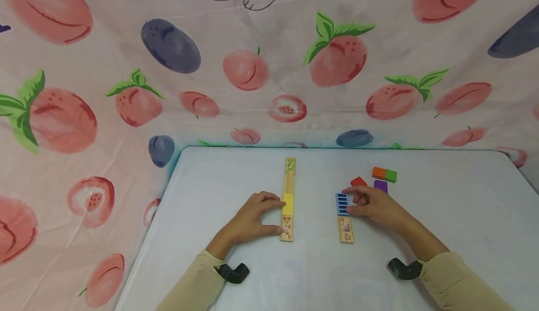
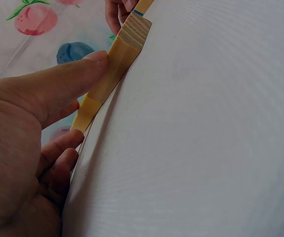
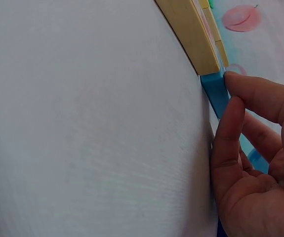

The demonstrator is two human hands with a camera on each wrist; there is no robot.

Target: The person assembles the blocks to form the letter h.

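A straight row of flat wooden blocks runs away from me in the head view. Its near block is a printed wooden domino (image 1: 287, 234), followed by a plain yellow block (image 1: 288, 204), a striped block (image 1: 289, 184) and a green-printed block (image 1: 290, 165). My left hand (image 1: 253, 216) touches the row's left side, thumb at the printed domino and a finger at the yellow block. To the right, my right hand (image 1: 375, 206) holds a blue block (image 1: 342, 204) with thumb and index finger at its edges. That block sits end to end with another printed domino (image 1: 346, 230).
Beyond the right hand lie a red block (image 1: 358, 181), partly hidden, a purple block (image 1: 381, 186) and an orange-and-green pair of blocks (image 1: 384, 174). All are on a white table (image 1: 202, 175), with a fruit-patterned cloth (image 1: 236, 30) behind it.
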